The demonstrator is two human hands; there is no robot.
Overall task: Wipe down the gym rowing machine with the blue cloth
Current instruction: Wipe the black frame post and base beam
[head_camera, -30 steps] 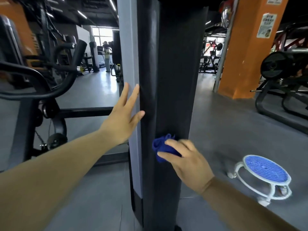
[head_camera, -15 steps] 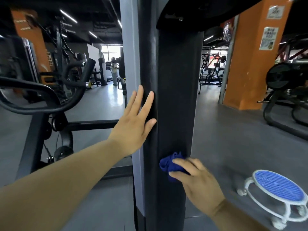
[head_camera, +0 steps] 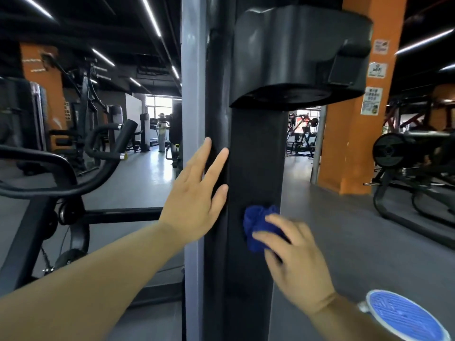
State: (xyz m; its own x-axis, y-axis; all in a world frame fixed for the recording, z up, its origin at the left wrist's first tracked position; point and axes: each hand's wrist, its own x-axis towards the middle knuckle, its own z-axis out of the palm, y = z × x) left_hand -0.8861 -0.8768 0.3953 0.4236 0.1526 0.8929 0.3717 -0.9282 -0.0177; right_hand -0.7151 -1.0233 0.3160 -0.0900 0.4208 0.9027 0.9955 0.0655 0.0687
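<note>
Finding: the right hand [head_camera: 295,262] holds the bunched cloth [head_camera: 258,225] against the front face of the black column [head_camera: 256,156], just below centre frame. Its fingers curve over the wad; the thumb is hidden. The left hand [head_camera: 197,198] lies flat on the column's left edge at centre frame, fingers straight and spread, holding nothing.

Change noted: over the last second the left hand has shifted from the grey strip [head_camera: 193,94] onto the black surface. The cloth dipped, then rose, and now sits closer below the left hand. The view has also tilted upward, so a dark housing [head_camera: 295,52] now fills the upper right.

Assessment: the wipe appears to be an up-and-down pass on the front face, now on the upstroke, with the left hand bracing. The face above the cloth and the housing look untreated, so the task seems well short of done. A blue disc [head_camera: 403,318] stands at lower right, apart from the work.
</note>
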